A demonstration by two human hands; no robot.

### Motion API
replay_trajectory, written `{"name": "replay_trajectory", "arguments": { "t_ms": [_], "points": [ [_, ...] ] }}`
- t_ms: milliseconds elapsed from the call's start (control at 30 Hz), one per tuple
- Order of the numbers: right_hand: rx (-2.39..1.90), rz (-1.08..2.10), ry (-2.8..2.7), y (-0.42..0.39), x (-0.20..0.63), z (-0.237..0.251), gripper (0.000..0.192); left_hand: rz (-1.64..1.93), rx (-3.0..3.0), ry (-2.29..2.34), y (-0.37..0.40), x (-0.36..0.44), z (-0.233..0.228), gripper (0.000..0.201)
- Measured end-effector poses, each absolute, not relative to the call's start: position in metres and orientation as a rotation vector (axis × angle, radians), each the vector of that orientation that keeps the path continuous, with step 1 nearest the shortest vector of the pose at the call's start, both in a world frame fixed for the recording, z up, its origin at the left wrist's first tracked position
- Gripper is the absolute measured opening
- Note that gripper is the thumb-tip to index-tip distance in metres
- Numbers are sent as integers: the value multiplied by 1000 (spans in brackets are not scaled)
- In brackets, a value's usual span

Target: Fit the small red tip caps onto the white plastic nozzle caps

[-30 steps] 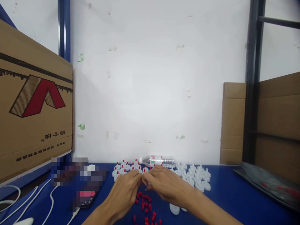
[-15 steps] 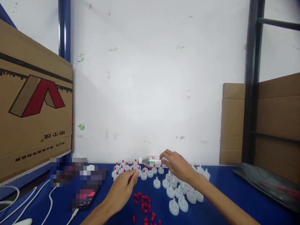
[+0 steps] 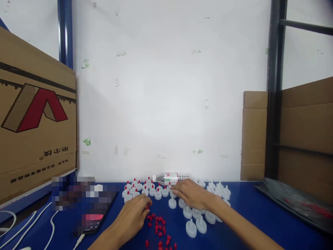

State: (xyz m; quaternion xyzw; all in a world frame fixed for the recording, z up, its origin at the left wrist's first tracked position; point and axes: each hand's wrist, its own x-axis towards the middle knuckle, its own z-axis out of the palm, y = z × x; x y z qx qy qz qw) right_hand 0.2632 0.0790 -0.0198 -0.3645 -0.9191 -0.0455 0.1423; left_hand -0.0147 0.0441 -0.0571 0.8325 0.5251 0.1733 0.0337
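Note:
My left hand (image 3: 132,213) is low over the blue table, thumb and fingers closed together with a bit of a small red cap (image 3: 148,207) showing at the tips. Several loose red caps (image 3: 160,227) are scattered just right of it. My right hand (image 3: 194,194) reaches across several white nozzle lids (image 3: 191,228), fingers stretched out and pointing left. Its fingertips are by an uncapped nozzle lid (image 3: 172,202); contact is unclear. Behind my left hand, several white lids with red tips (image 3: 158,193) stand upright in a group.
A clear plastic bottle (image 3: 170,178) lies on its side against the white wall. A phone (image 3: 100,213) with a white cable rests on the left. Cardboard boxes (image 3: 39,104) stand at both sides. A plastic bag (image 3: 296,201) lies on the right of the table (image 3: 241,208).
My right hand has moved from beside the bottle down toward the uncapped nozzle lids. My left hand has lowered slightly, closer to the loose red caps. The view has shifted a little.

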Motion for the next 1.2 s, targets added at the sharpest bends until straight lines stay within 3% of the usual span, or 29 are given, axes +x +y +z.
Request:
{"name": "replay_trajectory", "arguments": {
  "t_ms": [233, 533, 800, 1200],
  "points": [
    [-1194, -293, -2539, 89, 269, -19, 58, 496, 2567, 1662, 47, -19, -56, 15],
    [-1230, -257, -2589, 85, 265, -33, 61, 510, 2504, 1497, 40, -22, -49, 12],
    [-1233, -240, -2569, 85, 266, -23, 65, 529, 2653, 1583, 39, -20, -43, 38],
    [-1172, -100, -2615, 84, 262, -35, 57, 576, 2674, 1706, 38, -15, -42, 37]
  ]
}}
